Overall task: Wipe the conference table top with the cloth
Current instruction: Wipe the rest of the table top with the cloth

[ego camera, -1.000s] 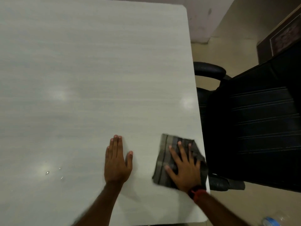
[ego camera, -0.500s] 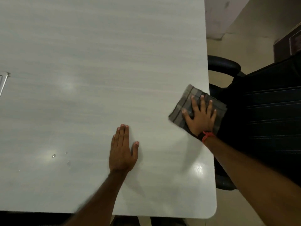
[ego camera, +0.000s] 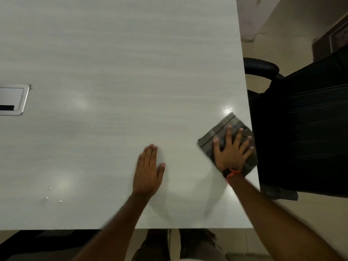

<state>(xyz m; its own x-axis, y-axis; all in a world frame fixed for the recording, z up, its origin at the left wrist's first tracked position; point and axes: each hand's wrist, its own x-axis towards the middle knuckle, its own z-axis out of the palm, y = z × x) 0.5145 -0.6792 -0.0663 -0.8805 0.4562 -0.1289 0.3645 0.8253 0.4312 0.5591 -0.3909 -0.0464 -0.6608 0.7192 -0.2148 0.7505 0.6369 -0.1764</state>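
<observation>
Right hand (ego camera: 232,153) is pressed flat on the grey striped cloth (ego camera: 224,129), fingers (ego camera: 228,131) spread wide, pinning it rather than gripping it, hard against the right edge of the pale bench (ego camera: 122,63). A red band (ego camera: 232,173) shows at that wrist. Left hand (ego camera: 148,171) lies palm down just left of it, fingers together and released, holding nothing. A black chair (ego camera: 305,129) sits just beside that edge. A metal cable hatch (ego camera: 14,99) sits far left. No readable writing or labels anywhere.
</observation>
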